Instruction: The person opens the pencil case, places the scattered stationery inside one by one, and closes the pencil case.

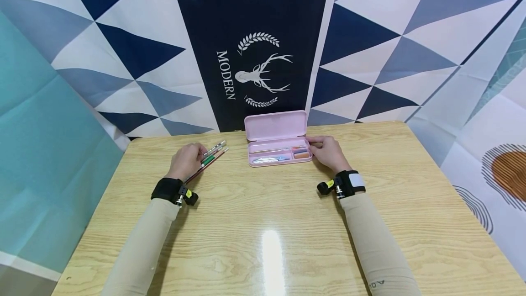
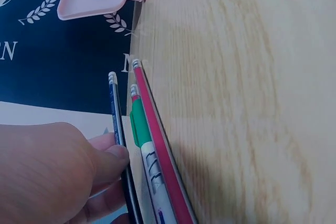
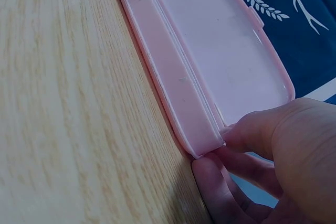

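A pink pencil case (image 1: 276, 125) stands with its lid raised near the table's back edge. My right hand (image 1: 328, 152) grips the case's right end, thumb at the rim, fingers against the outer side. Inside lie a slim long stick-like item (image 1: 271, 150), a blue-and-white item (image 1: 269, 160) and a small brown block (image 1: 301, 155). To the left of the case, my left hand (image 1: 186, 160) pinches a dark pencil (image 2: 116, 111) between thumb and fingers. Beside that pencil lie a green-and-white pen (image 2: 139, 121) and a red pencil (image 2: 151, 121); their lower ends run out of the left wrist view.
The wooden table (image 1: 230, 223) extends in front of both arms. Behind it hangs a patterned cloth (image 1: 255, 22), which meets the back edge close to the raised lid. A teal panel (image 1: 45, 159) borders the table's left side.
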Motion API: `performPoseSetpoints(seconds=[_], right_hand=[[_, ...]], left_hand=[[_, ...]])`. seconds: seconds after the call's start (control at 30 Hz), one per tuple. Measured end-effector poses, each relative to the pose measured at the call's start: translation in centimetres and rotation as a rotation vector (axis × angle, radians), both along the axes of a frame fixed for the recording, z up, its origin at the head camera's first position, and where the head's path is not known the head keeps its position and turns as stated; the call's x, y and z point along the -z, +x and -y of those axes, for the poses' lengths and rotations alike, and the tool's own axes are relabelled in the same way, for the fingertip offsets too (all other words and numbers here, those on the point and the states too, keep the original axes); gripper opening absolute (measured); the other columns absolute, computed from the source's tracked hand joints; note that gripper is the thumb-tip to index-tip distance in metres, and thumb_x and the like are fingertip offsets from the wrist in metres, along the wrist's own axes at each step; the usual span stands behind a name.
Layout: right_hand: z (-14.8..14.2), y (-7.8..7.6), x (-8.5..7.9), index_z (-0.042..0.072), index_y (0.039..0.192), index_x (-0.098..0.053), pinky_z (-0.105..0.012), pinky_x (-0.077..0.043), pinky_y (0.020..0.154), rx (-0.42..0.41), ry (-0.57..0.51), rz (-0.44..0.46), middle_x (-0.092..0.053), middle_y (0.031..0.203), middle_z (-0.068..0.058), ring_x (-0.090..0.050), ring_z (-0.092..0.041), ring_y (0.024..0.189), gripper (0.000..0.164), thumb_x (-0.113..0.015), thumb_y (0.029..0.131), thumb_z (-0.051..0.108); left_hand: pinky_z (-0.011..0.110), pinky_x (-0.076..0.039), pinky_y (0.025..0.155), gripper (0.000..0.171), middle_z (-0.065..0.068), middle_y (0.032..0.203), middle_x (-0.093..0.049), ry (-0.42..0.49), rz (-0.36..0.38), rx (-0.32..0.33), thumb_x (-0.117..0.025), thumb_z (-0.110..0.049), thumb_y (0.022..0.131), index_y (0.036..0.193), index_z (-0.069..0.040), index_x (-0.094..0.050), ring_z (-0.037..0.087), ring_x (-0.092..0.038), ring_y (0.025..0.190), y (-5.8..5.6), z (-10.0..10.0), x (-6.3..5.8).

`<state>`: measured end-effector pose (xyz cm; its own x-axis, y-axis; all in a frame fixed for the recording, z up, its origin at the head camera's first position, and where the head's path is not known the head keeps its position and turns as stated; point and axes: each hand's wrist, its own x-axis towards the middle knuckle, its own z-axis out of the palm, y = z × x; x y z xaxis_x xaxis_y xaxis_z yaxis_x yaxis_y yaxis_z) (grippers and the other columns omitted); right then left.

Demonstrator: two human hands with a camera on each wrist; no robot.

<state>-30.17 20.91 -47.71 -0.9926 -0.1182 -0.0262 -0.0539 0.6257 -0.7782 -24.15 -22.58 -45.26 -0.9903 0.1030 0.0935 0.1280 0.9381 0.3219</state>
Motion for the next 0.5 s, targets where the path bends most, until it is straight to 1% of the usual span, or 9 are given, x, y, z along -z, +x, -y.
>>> performPoseSetpoints(seconds=[0.2, 0.33, 0.5], right_hand=[[-0.03, 0.05, -0.08, 0.011, 0.134, -0.065, -0.05, -0.05, 0.097, 0.0, 0.002, 0.001, -0.06, 0.141, -0.02, -0.06, -0.033, 0.115, 0.036, -0.06, 0.098, 0.013], [-0.01, 0.02, -0.07, 0.011, 0.134, -0.065, -0.05, -0.05, 0.097, -0.001, 0.0, 0.002, -0.06, 0.141, -0.02, -0.06, -0.032, 0.116, 0.036, -0.06, 0.098, 0.013], [0.01, 0.01, -0.06, 0.01, 0.134, -0.065, -0.051, -0.051, 0.098, -0.005, -0.002, 0.0, -0.06, 0.141, -0.02, -0.061, -0.032, 0.117, 0.036, -0.06, 0.098, 0.013]], left_hand=[[0.044, -0.054, 0.068, 0.019, 0.014, 0.095, -0.068, -0.017, -0.058, -0.003, -0.063, 0.0, 0.092, 0.109, -0.004, -0.069, 0.028, -0.063, 0.081, -0.09, -0.23, -0.39], [0.046, -0.056, 0.072, 0.02, 0.014, 0.1, -0.069, -0.03, -0.091, -0.012, -0.063, 0.0, 0.092, 0.11, -0.005, -0.069, 0.03, -0.065, 0.088, -0.26, -0.34, -0.5], [0.047, -0.056, 0.072, 0.019, 0.014, 0.102, -0.07, -0.031, -0.119, -0.022, -0.063, -0.001, 0.092, 0.11, -0.005, -0.069, 0.03, -0.065, 0.089, -0.49, -0.46, -0.71]])
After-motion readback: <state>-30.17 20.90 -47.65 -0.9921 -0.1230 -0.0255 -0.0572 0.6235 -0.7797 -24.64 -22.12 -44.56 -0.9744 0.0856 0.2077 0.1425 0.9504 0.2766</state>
